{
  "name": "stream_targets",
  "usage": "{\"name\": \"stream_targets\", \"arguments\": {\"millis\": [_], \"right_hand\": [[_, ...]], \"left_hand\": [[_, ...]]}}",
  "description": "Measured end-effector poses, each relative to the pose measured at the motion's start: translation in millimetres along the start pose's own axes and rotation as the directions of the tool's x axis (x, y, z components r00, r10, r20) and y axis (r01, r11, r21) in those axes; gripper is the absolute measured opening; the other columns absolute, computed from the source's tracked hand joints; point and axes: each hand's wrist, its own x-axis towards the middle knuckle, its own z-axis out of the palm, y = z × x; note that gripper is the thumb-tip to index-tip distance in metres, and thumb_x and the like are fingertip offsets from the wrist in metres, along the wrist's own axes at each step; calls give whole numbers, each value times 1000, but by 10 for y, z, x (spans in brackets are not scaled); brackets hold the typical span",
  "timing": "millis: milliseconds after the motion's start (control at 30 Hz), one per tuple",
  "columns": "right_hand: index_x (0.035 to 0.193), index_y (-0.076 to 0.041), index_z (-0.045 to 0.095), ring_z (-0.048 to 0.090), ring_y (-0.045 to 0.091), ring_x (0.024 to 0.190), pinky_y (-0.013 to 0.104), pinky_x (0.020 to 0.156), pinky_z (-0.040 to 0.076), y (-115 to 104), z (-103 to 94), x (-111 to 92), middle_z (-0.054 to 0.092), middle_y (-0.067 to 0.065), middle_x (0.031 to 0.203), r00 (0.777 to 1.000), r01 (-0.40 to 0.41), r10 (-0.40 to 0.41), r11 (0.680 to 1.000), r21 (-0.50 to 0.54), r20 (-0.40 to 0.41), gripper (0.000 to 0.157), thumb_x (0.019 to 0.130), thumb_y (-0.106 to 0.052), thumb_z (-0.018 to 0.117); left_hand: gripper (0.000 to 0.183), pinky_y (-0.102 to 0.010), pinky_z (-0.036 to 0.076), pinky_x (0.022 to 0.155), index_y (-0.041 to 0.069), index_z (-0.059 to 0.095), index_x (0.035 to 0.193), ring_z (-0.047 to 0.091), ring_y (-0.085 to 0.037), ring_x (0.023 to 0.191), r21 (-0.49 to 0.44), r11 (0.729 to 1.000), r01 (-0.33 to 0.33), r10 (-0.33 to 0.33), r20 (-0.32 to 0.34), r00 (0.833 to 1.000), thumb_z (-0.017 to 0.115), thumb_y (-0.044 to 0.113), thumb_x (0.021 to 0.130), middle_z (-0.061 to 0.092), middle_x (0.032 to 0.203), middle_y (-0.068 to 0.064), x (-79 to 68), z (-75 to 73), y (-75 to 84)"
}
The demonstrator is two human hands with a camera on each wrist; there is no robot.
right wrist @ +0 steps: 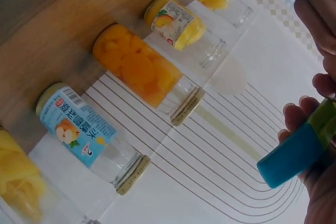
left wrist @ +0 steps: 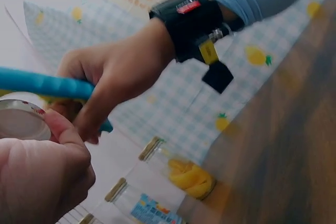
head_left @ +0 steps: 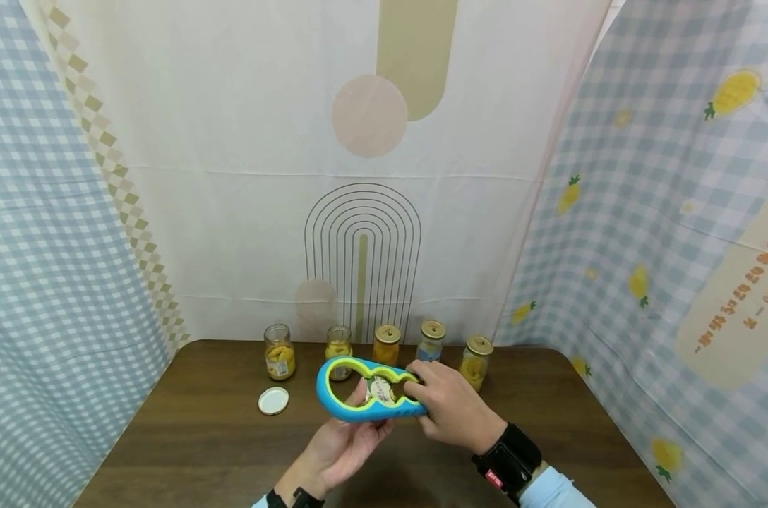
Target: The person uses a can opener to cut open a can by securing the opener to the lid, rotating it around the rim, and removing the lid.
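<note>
Left hand [head_left: 349, 444]: nearest, thumb pinching a lid's rim, barely parted; fingers underneath are partly hidden.
Pinched lid [left wrist: 23, 119]: held below the jar opener, showing through its loop from above. Looks like thin metal, so I'd guess light and stiff, a bit slick if syrupy. Rim's the place to grab.
Right hand [head_left: 455, 406]: fingers curled snugly round the opener's narrow end.
Jar opener [head_left: 371, 412]: up in front, above the table [head_left: 219, 451]. Probably light, firm plastic with a grippier green lining; hold the narrow end imo. Can't tell if it touches the lid.
White lid [head_left: 273, 401]: flat on the table.
Jars [head_left: 279, 360]: back row, two uncapped, three capped. Glass, so likely heavier and breakable; hold the body.
</note>
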Motion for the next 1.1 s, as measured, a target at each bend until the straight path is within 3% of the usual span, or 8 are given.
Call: {"name": "stream_targets", "arguments": {"millis": [267, 333, 433, 567, 700, 800, 900, 1100], "right_hand": [[86, -20, 56, 50, 11, 80, 26, 70, 42, 183, -99, -74, 65, 4, 107, 996, -74, 71, 996, -57, -48, 33, 70, -1, 77], [88, -20, 58, 51, 12, 80, 27, 69, 43, 255, -124, -115, 65, 4, 107, 994, -102, 99, 993, -66, -51, 33, 71, 0, 77], [88, -19, 60, 52, 12, 79, 27, 67, 45, 370, -152, -196, 64, 4, 106, 988, -144, 139, 987, -67, -66, 28, 73, -1, 75], [86, -17, 59, 52, 12, 79, 27, 66, 47, 507, -174, -330, 62, 4, 101, 980, -184, 178, 980, -78, -85, 22, 77, -2, 72], [85, -16, 58, 45, 12, 76, 25, 64, 41, 592, -195, -476, 63, 8, 103, 972, -222, 214, 971, -86, -98, 22, 77, -1, 73], [86, -15, 61, 48, 12, 75, 25, 64, 42, 622, -205, -568, 69, 14, 113, 965, -254, 245, 962, -98, -97, 23, 75, -1, 75], [88, -15, 62, 53, 13, 77, 27, 66, 44, 621, -200, -616, 72, 19, 121, 961, -272, 264, 957, -102, -88, 21, 77, -2, 75], [85, -17, 57, 37, 9, 73, 22, 64, 33, 600, -165, -607, 60, 6, 99, 963, -263, 255, 960, -92, -88, 23, 78, -3, 74]], "left_hand": [[24, -25, 53, 101, 17, 69, 111, 62, -7, 102, 264, 960, -90, 105, -42, 994, 48, 26, 116, 66, 101, 8, -12, -133, 148], [17, -24, 54, 99, 11, 65, 120, 64, -6, 103, 370, 925, -88, 132, -95, 987, 54, 23, 113, 66, 106, 8, -41, -165, 225], [38, -23, 54, 98, 0, 55, 138, 63, -10, 111, 523, 851, -44, 172, -199, 965, 65, 21, 108, 64, 121, 2, -101, -224, 341], [59, -23, 57, 93, -4, 53, 147, 64, -15, 114, 731, 682, 20, 280, -286, 916, 78, 18, 98, 64, 132, -10, -220, -311, 448], [60, -22, 58, 83, 3, 67, 136, 67, -16, 104, 920, 380, 100, 458, -281, 843, 93, 22, 85, 68, 126, -12, -355, -378, 492], [61, -23, 56, 82, 8, 71, 130, 65, -14, 100, 964, 205, 169, 529, -254, 810, 98, 24, 77, 66, 122, -7, -435, -413, 494], [59, -26, 56, 84, 9, 73, 127, 63, -13, 100, 972, 133, 192, 546, -233, 805, 99, 23, 75, 67, 119, -5, -489, -448, 477], [54, -28, 55, 89, 10, 74, 124, 60, -12, 100, 975, 103, 195, 537, -219, 815, 98, 19, 76, 67, 117, -2, -511, -512, 396]]}}
